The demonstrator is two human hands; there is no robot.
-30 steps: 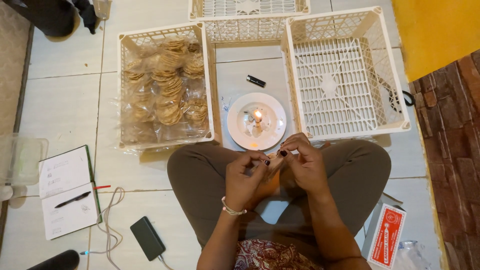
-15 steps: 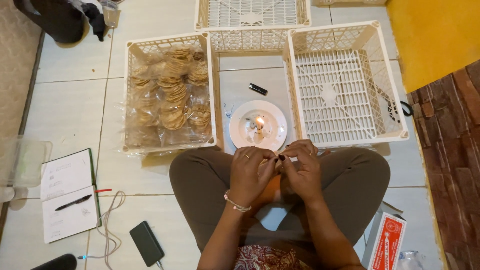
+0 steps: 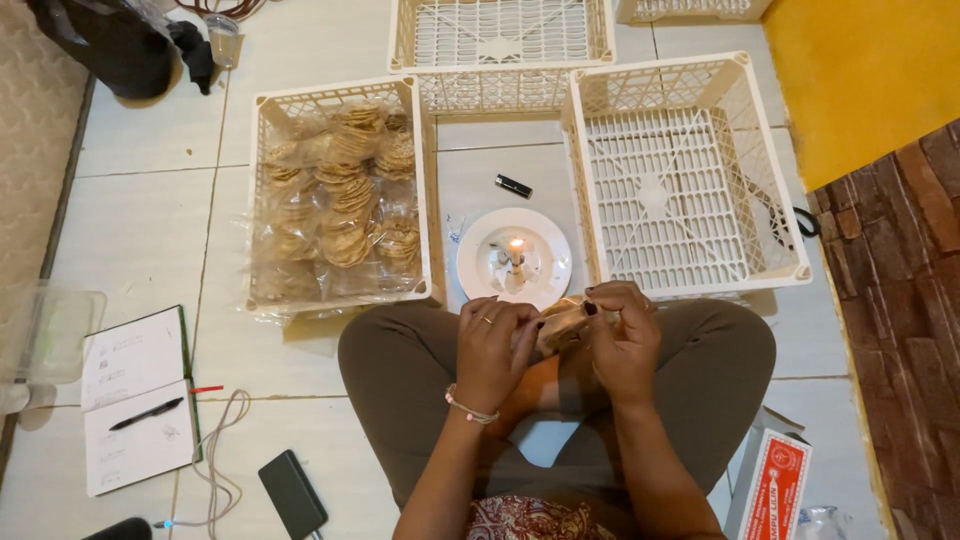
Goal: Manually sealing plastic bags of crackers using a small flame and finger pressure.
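I sit cross-legged on a tiled floor. My left hand (image 3: 492, 350) and my right hand (image 3: 620, 340) both grip a small clear bag of round crackers (image 3: 558, 322) held over my lap, just in front of a white plate (image 3: 480, 268). A short lit candle (image 3: 516, 254) stands on that plate. The cream crate on the left (image 3: 432, 190) holds several clear bags of crackers (image 3: 345, 205). The cream crate on the right (image 3: 580, 190) holds nothing.
A third cream crate (image 3: 500, 60) stands behind the plate, with a black lighter (image 3: 513, 186) on the floor between them. An open notebook with a pen (image 3: 135, 405), a black phone with a cable (image 3: 293, 493), a red and white box (image 3: 775, 490) and a dark bag (image 3: 110, 45) lie around.
My hands have kept working at the bag's edge close to the candle; the view has shifted slightly, and the crates and plate stay in place.
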